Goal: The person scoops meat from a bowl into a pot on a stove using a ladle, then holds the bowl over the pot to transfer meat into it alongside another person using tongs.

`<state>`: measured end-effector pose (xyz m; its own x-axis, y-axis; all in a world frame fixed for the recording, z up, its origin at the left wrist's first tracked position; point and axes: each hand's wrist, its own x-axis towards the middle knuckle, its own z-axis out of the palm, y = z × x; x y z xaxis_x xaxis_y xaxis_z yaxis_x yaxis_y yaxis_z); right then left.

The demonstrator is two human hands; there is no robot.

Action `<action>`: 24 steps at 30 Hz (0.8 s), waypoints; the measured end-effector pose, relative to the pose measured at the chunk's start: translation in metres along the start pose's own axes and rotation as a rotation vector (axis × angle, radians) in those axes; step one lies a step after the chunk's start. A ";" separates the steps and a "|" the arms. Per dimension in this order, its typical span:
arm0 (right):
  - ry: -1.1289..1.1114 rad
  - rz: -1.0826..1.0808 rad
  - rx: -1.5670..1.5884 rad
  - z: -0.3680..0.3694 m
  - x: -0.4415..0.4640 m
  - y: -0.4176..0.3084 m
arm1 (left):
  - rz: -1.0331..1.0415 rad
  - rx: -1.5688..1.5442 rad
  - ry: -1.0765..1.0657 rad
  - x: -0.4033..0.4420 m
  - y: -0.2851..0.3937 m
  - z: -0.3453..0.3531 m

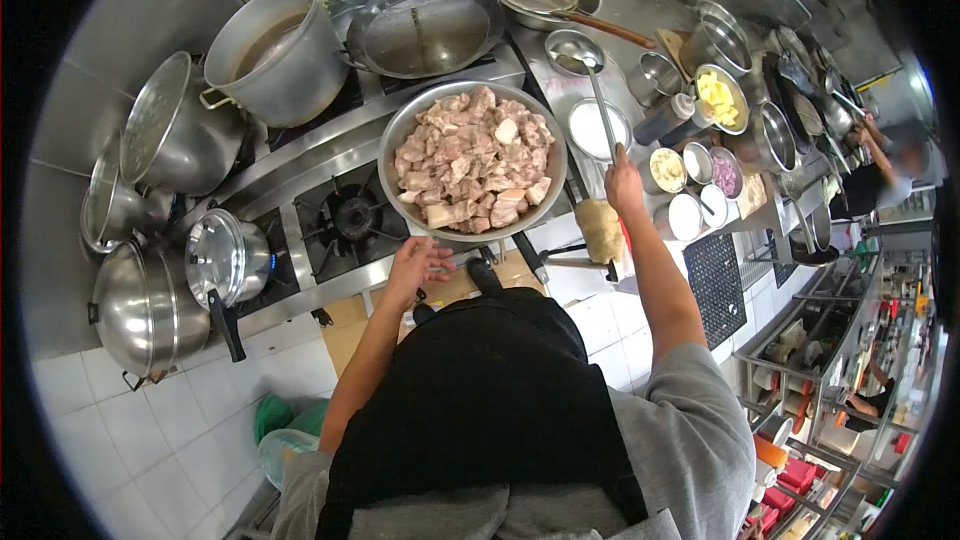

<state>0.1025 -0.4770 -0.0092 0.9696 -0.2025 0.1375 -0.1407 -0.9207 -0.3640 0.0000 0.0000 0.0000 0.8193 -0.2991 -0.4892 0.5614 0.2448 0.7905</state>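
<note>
Hands: right hand (624, 185) grasping one ladle (604, 108); left hand (419, 268) unloaded, fingers loosely spread.
I grip the handle low, apparently for reach to the small bowl (572, 43); my left sits just beside the pan (480, 236) of meat (470, 160), set on the stove (353, 214).

On the stove (330, 285), the pan (555, 178) is filled with meat (475, 155) and set to the right of a burner (355, 215). Behind the pan a wok (420, 30) is placed, with a pot (310, 80) to its left. Nearer the front, a cooker (215, 245) is stood on the left. Beside the pan, on the worktop (625, 0) to the right, a tub (572, 137) is crossed by the ladle (602, 105), held in the right grip (625, 182). The left grip (415, 265) is held before the pan. To the tub's right, bottles (657, 125) are stood.
</note>
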 end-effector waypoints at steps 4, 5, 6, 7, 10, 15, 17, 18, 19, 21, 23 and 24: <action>0.064 -0.067 0.084 -0.035 -0.008 0.008 | 0.014 -0.020 0.033 0.021 0.012 0.018; 0.049 -0.057 0.106 -0.044 -0.017 0.008 | 0.010 -0.026 0.042 0.019 0.010 0.019; 0.046 -0.038 0.120 -0.052 -0.026 0.005 | 0.007 -0.026 0.044 0.016 0.008 0.020; 0.062 -0.048 0.153 -0.061 -0.032 0.002 | 0.012 -0.027 0.047 0.017 0.009 0.021; 0.023 0.055 0.316 -0.094 -0.056 -0.025 | 0.026 -0.016 0.063 0.019 0.013 0.019; -0.192 0.156 0.387 -0.168 -0.084 -0.082 | 0.046 -0.123 0.041 0.021 0.017 0.021; -0.199 -0.074 0.192 -0.182 -0.080 -0.090 | 0.057 -0.199 0.015 0.025 0.014 0.020; -0.208 -0.136 0.121 -0.183 -0.077 -0.092 | 0.029 -0.235 0.042 0.025 0.016 0.022; -0.219 -0.196 0.045 -0.186 -0.073 -0.095 | 0.042 -0.256 0.035 0.029 0.011 0.020; -0.304 -0.188 -0.091 -0.187 -0.063 -0.108 | 0.070 -0.294 0.016 0.035 0.008 0.020; -0.356 -0.209 -0.227 -0.183 -0.060 -0.113 | 0.089 -0.309 0.014 0.033 0.007 0.025; -0.363 -0.236 -0.292 -0.172 -0.060 -0.108 | 0.101 -0.317 0.017 0.031 0.008 0.027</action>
<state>0.0252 -0.4228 0.1798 0.9813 0.1033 -0.1624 0.0908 -0.9924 -0.0827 0.0272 -0.0319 0.0011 0.8729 -0.2440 -0.4224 0.4835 0.5478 0.6828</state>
